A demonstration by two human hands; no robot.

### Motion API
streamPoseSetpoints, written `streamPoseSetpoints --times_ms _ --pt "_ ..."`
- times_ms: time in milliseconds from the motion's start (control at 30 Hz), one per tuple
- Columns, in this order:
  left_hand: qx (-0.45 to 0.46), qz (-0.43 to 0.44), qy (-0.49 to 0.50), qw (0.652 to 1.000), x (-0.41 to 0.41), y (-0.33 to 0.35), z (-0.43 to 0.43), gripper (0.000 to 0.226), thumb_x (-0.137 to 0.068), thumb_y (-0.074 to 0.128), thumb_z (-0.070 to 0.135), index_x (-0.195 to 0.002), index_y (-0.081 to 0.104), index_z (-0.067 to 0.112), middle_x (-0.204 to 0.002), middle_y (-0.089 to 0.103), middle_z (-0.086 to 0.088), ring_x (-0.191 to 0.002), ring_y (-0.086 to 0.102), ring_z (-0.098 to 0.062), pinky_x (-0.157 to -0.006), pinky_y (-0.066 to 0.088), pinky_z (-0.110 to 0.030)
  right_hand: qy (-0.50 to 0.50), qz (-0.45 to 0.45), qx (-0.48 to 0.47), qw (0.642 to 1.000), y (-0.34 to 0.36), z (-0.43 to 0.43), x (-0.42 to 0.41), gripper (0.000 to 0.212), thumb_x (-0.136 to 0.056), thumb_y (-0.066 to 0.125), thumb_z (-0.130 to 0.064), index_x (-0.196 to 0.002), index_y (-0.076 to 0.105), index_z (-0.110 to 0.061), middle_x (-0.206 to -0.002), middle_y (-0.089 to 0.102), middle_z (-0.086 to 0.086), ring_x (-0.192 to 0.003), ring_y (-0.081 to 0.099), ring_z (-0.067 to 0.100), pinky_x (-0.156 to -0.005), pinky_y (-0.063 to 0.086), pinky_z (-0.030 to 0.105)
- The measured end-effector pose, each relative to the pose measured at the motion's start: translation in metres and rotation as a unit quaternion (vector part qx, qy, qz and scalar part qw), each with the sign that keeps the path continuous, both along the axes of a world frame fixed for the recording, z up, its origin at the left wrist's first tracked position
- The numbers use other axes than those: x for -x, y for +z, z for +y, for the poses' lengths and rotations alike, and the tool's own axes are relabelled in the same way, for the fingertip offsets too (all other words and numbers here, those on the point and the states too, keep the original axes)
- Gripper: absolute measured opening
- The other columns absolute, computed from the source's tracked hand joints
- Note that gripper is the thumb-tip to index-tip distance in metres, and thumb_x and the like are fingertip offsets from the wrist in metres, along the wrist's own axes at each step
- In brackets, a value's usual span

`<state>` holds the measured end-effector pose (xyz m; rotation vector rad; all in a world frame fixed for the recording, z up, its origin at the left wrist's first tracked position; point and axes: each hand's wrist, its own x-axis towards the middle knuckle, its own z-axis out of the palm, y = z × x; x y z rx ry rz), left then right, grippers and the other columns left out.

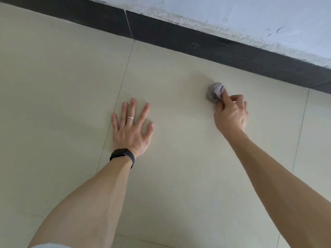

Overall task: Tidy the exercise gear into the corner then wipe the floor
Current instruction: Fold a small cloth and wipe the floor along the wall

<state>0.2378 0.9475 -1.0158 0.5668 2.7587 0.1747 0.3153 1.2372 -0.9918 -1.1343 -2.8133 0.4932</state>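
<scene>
Two bare forearms are reaching in from the bottom edge over a pale tiled floor (pixel 53 86). The left hand (pixel 131 129) is lying palm down on the floor, its fingers straight and spread wide, holding nothing. It is wearing a black band (pixel 123 155) at the wrist and a ring (pixel 130 117) on one finger, and its little finger is lying just beside a grout line (pixel 114 108).

Farther out and well apart to the right, the right hand (pixel 231 113) is gripping a small grey cloth (pixel 214 93). The index finger is stretching over the wad and the other fingers are curling in. The cloth is sitting crumpled on the floor, near the dark skirting (pixel 179 38) but apart from it. Beyond the skirting, a whitish wall (pixel 232 13) with a rough lower edge is rising.
</scene>
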Motion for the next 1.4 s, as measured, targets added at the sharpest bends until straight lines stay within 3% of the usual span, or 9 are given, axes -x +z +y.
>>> streamPoseSetpoints --times_ms 67,167,367,433,567,700,933,1133,1400 --pt "-0.006 0.017 0.001 1.000 0.000 0.000 0.000 0.061 -0.097 0.023 0.062 -0.154 0.005 0.051 -0.168 -0.006 0.008 -0.154 -0.003 -0.019 -0.123 0.002 -0.053 -0.033 -0.026 -0.011 0.999 0.000 -0.017 0.007 0.047 -0.098 0.044 -0.030 -0.145 0.043 -0.027 -0.121 0.047 0.011 -0.109 0.045 0.034 -0.090 0.038 0.045" --pt "0.008 0.019 -0.001 1.000 -0.001 0.003 0.002 0.061 -0.098 0.025 0.062 -0.154 0.003 0.052 -0.167 -0.007 0.009 -0.154 -0.005 -0.018 -0.123 0.000 -0.052 0.174 0.017 -0.027 0.984 0.002 -0.101 -0.048 0.051 -0.096 0.050 -0.033 -0.145 0.046 -0.020 -0.111 0.053 0.011 -0.094 0.050 0.034 -0.074 0.044 0.043" --pt "-0.005 -0.055 -0.052 0.997 0.010 0.028 -0.013 0.059 -0.102 0.026 0.055 -0.156 0.005 0.048 -0.167 -0.009 0.005 -0.154 -0.010 -0.019 -0.123 -0.001 -0.053 0.543 0.003 0.058 0.838 0.006 -0.193 -0.174 0.050 -0.086 0.048 -0.018 -0.135 0.057 -0.022 -0.098 0.056 -0.001 -0.080 0.053 0.022 -0.064 0.041 0.033" --pt "0.001 -0.015 -0.040 0.999 -0.001 0.045 -0.039 0.058 -0.102 0.030 0.048 -0.157 0.011 0.044 -0.168 0.002 0.002 -0.154 -0.002 -0.022 -0.123 0.004 -0.052 0.525 0.026 0.019 0.851 0.000 -0.173 -0.147 0.050 -0.083 0.051 -0.019 -0.132 0.060 -0.025 -0.097 0.058 -0.001 -0.080 0.056 0.024 -0.064 0.042 0.034" --pt "-0.020 -0.041 0.152 0.987 -0.086 0.059 -0.121 0.060 -0.103 0.036 0.038 -0.158 0.012 0.036 -0.168 0.003 0.004 -0.154 -0.002 -0.021 -0.124 0.005 -0.050 0.246 0.014 0.020 0.969 0.003 -0.136 -0.071 0.049 -0.088 0.064 -0.014 -0.135 0.057 -0.026 -0.106 0.056 0.010 -0.090 0.054 0.035 -0.073 0.043 0.042" --pt "0.046 -0.088 0.239 0.966 -0.159 0.057 -0.173 0.059 -0.104 0.035 0.036 -0.158 0.012 0.035 -0.168 0.000 0.003 -0.154 -0.001 -0.024 -0.123 0.006 -0.054 0.214 0.001 0.040 0.976 0.003 -0.188 -0.073 0.058 -0.086 0.059 -0.008 -0.142 0.049 -0.022 -0.111 0.051 0.012 -0.093 0.050 0.035 -0.075 0.040 0.042" --pt "0.057 -0.170 0.242 0.954 -0.157 0.060 -0.195 0.057 -0.105 0.023 0.038 -0.154 -0.004 0.049 -0.166 -0.014 0.012 -0.154 -0.011 -0.019 -0.121 -0.001 -0.056 0.672 0.041 0.043 0.738 -0.005 -0.271 -0.159 0.051 -0.080 0.045 -0.022 -0.127 0.061 -0.025 -0.095 0.056 0.000 -0.080 0.055 0.023 -0.066 0.042 0.032" --pt "0.102 -0.202 0.209 0.951 -0.149 0.068 -0.194 0.060 -0.105 0.021 0.035 -0.155 -0.009 0.044 -0.166 -0.016 0.009 -0.154 -0.009 -0.022 -0.121 0.001 -0.057 0.280 0.014 0.038 0.959 -0.002 -0.237 -0.048 0.043 -0.092 0.059 -0.022 -0.134 0.056 -0.032 -0.108 0.054 0.006 -0.091 0.051 0.030 -0.077 0.038 0.041" --pt "0.167 -0.220 0.136 0.951 -0.134 0.151 -0.165 0.064 -0.103 0.030 0.030 -0.156 -0.003 0.043 -0.167 0.008 0.000 -0.153 0.010 -0.022 -0.121 0.014 -0.051 0.474 -0.043 0.000 0.879 0.031 -0.291 -0.157 0.042 -0.050 0.077 -0.012 -0.091 0.072 -0.016 -0.073 0.056 0.006 -0.060 0.052 0.028 -0.055 0.040 0.037"
